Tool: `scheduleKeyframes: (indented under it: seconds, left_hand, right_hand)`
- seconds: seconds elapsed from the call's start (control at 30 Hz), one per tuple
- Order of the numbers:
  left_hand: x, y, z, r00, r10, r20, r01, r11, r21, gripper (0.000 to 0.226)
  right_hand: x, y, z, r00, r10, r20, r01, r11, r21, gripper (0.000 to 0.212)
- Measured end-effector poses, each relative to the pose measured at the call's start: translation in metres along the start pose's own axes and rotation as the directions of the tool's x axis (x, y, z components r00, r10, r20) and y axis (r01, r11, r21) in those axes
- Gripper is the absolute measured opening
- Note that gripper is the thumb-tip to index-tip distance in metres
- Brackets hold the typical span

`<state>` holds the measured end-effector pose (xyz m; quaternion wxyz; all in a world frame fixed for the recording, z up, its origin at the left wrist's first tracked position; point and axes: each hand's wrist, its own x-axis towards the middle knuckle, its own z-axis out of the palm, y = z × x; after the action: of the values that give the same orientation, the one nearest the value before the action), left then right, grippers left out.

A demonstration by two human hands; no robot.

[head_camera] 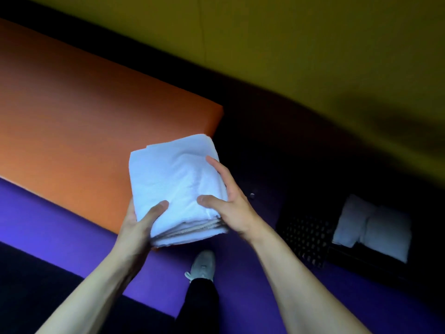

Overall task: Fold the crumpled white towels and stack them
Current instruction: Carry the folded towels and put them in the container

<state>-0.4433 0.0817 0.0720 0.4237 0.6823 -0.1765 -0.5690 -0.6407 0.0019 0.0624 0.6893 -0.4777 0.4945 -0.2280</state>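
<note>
A stack of folded white towels (175, 179) is held in the air over the near right corner of the orange table (72, 121). My left hand (139, 222) grips the stack's near left corner, thumb on top and fingers hidden beneath. My right hand (228, 203) clamps the stack's right side, thumb and fingers spread on top. Several layered towel edges show at the near side.
A dark perforated basket (305, 239) sits on the floor at the right, with more white towels (375, 227) in it. My foot in a light shoe (203, 265) stands on the purple floor (72, 232) below the stack. A yellow-green wall fills the back.
</note>
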Motion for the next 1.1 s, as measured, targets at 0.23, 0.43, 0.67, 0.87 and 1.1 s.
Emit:
scheduleKeyframes:
  seconds: [0.23, 0.43, 0.67, 0.87, 1.1]
  left_hand:
    - [-0.087, -0.067, 0.159, 0.995, 0.001, 0.095, -0.011, 0.994, 0.105, 0.060]
    - [-0.167, -0.156, 0.303, 0.989, -0.023, 0.144, -0.014, 0.969, 0.248, 0.047]
    - [-0.181, -0.254, 0.448, 0.948, 0.038, 0.315, -0.137, 0.944, 0.300, 0.055]
    - [-0.104, -0.324, 0.562, 0.872, 0.187, 0.453, -0.350, 0.884, 0.309, 0.057]
    - [0.002, -0.400, 0.657, 0.820, 0.244, 0.518, -0.446, 0.839, 0.311, 0.053]
  right_hand:
    - [-0.134, 0.053, -0.151, 0.993, 0.067, -0.094, -0.060, 0.995, 0.080, 0.080]
    - [-0.262, 0.135, -0.279, 0.974, 0.104, -0.202, -0.075, 0.986, 0.147, 0.080]
    - [-0.338, 0.241, -0.412, 0.925, 0.101, -0.365, 0.005, 0.960, 0.278, 0.081]
    - [-0.311, 0.317, -0.511, 0.837, 0.035, -0.546, 0.129, 0.957, 0.258, 0.081]
    - [-0.254, 0.375, -0.594, 0.714, -0.006, -0.700, 0.009, 1.000, 0.001, 0.072]
